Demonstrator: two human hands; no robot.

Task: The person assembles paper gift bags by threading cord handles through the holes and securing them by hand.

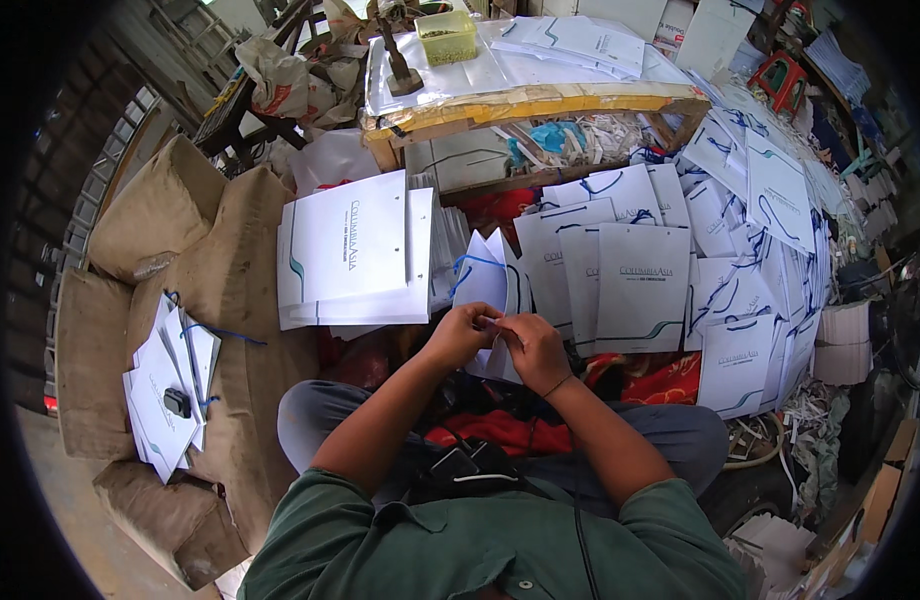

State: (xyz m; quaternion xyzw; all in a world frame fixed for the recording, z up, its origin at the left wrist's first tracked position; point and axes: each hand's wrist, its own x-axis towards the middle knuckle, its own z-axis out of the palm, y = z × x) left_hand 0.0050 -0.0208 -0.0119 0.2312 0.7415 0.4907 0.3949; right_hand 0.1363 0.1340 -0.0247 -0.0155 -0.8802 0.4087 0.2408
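Observation:
Straight ahead of me, a white paper bag (490, 275) with a blue cord handle (470, 262) stands partly opened between my knees. My left hand (464, 332) is closed in a pinch at the bag's near edge. Fingertip to fingertip with it, my right hand (536, 350) is pinched shut too. Whatever is between the fingers is too small to make out. Left of the bag lies a stack of flat white paper bags (345, 240) without visible cords. On the right, several finished-looking bags with blue cords (642, 285) lean in overlapping rows.
A low table (540, 100) at the back carries a yellow-green plastic tub (446, 38), a metal tool on a base (400, 70) and flat white sheets (570, 45). On the brown sofa (220, 260) at left lie more corded bags (165, 400) with a small black device (177, 403). A red stool (780, 80) stands far right.

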